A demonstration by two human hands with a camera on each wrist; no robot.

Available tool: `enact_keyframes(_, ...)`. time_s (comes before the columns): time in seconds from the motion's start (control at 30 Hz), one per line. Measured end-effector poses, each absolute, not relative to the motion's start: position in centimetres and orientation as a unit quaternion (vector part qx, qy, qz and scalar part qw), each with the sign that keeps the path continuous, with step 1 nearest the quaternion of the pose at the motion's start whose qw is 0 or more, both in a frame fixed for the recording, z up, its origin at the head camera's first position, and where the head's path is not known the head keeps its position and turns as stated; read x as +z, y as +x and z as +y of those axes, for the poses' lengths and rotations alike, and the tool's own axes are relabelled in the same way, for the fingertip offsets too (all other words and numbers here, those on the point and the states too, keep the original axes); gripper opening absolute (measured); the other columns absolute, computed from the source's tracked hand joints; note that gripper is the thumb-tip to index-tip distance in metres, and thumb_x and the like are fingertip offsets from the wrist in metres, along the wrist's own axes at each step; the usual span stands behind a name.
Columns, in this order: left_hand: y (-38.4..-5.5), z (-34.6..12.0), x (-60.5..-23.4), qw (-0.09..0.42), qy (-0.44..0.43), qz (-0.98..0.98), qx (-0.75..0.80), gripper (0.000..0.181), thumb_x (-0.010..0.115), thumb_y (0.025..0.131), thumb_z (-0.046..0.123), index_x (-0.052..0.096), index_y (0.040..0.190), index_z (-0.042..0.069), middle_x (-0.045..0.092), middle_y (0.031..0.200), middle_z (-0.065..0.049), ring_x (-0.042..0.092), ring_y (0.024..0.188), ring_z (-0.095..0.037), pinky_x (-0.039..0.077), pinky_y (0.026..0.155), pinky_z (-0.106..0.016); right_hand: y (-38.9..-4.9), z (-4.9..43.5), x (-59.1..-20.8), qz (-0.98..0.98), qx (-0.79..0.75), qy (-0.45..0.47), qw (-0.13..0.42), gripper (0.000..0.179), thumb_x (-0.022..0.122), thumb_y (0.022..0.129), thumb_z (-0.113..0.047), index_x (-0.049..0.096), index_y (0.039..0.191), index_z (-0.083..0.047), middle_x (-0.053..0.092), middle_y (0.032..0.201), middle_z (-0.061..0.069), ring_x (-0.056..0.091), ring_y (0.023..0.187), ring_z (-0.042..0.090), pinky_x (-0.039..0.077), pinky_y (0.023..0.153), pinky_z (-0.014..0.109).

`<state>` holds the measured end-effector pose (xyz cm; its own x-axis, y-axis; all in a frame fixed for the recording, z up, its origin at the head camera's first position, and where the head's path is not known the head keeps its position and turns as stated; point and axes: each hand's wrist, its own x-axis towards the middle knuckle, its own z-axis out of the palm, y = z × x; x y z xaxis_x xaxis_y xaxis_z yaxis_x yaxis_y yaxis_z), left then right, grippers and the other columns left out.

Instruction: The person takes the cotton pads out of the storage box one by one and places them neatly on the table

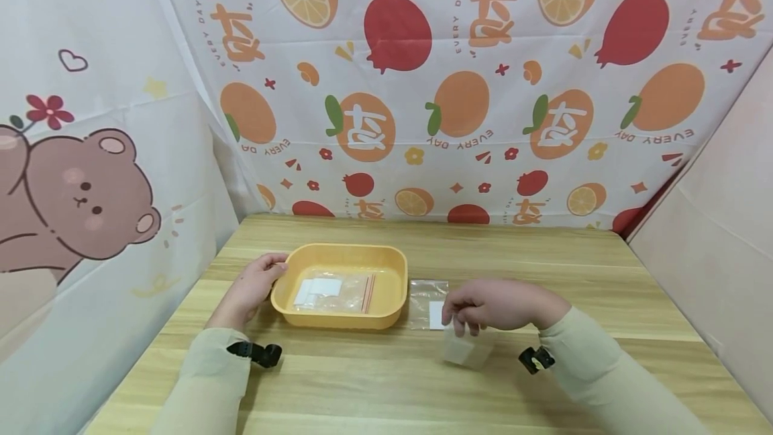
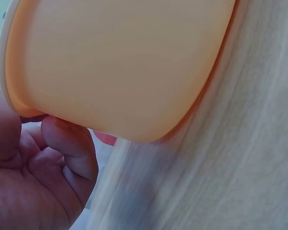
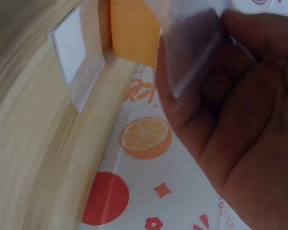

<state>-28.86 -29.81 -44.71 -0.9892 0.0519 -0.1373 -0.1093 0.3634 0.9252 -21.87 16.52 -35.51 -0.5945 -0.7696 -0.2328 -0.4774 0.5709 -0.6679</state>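
"Below my right hand hangs a clear plastic bag, pinched firmly by that hand."
"How does it look?"
"Filmy, with a white patch (blurred in the head view). A second bag lies flat on the table, just beside the yellow tray."
"What else?"
"My left hand grips the tray's left rim; a red-lined bag lies inside."

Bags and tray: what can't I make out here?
Held bag: blurred in head view, its top behind the right hand; cut off by the top edge in right wrist view.
Table bag: right edge partly hidden by that hand, head view.
White slips in the tray: any print too small to tell, head view.
Tray inside: hidden by its wall, left wrist.
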Motion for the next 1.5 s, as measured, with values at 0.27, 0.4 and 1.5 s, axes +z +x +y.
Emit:
enact_keyframes(0.27, -28.8, -29.8, -44.7, 0.068, -0.017, 0.823, 0.563, 0.046, 0.042, 0.111, 0.025, 0.041, 0.148, -0.002, 0.05, 0.139, -0.025, 0.059, 0.111, -0.026, 0.055, 0.081, -0.03, -23.2, 17.7, -37.1, 0.858, -0.27, -0.326, 0.29, 0.026, 0.049, 0.103, -0.001, 0.071, 0.108, -0.013, 0.069, 0.088, -0.003, 0.062, 0.071, 0.017, 0.051, 0.063, 0.03)
enact_keyframes(0.4, -28.7, -29.7, -44.6, 0.068, -0.019, 0.823, 0.564, 0.045, 0.042, 0.111, 0.024, 0.042, 0.148, -0.002, 0.05, 0.139, -0.025, 0.059, 0.111, -0.027, 0.055, 0.081, -0.03, -24.5, 18.1, -38.9, 0.888, -0.246, -0.301, 0.243, 0.026, 0.05, 0.102, 0.0, 0.07, 0.105, -0.015, 0.068, 0.087, -0.006, 0.062, 0.076, 0.017, 0.05, 0.067, 0.032)
enact_keyframes(1.5, -28.8, -29.6, -44.8, 0.068, -0.03, 0.822, 0.565, 0.044, 0.042, 0.111, 0.023, 0.042, 0.148, -0.002, 0.049, 0.14, -0.026, 0.059, 0.111, -0.026, 0.056, 0.081, -0.03, -30.2, 17.9, -44.7, 0.948, -0.211, -0.225, 0.079, 0.021, 0.058, 0.1, -0.006, 0.073, 0.097, -0.022, 0.065, 0.089, -0.007, 0.057, 0.085, 0.013, 0.048, 0.083, 0.038)
